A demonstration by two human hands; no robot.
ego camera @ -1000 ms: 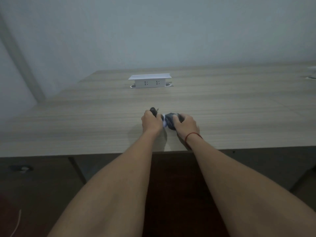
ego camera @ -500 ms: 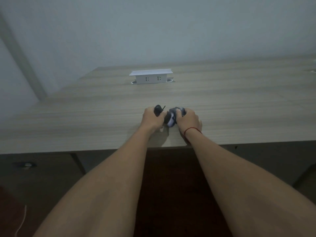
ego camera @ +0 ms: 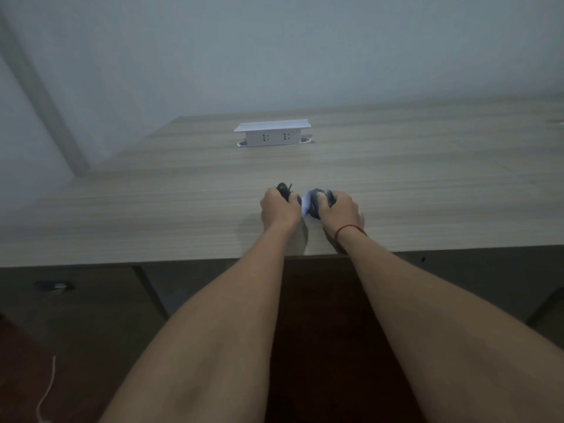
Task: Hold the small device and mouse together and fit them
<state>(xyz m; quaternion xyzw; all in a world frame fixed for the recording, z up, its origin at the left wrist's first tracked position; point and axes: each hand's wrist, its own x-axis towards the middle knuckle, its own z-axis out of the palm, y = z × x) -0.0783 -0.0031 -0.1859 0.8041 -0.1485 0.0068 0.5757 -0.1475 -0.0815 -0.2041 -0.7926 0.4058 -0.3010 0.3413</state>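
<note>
Both hands (ego camera: pixel 311 209) gripping dark object (ego camera: pixel 316 199) (between them)

A wooden table (ego camera: pixel 396 184) bears a white socket box (ego camera: pixel 272 136).

Dark rounded object (ego camera: pixel 317 206) with white glowing end, gripped just above table edge.

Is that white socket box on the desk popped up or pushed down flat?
Popped up. The white socket box stands above the wooden desk, its front outlets showing, nothing plugged in.
</note>
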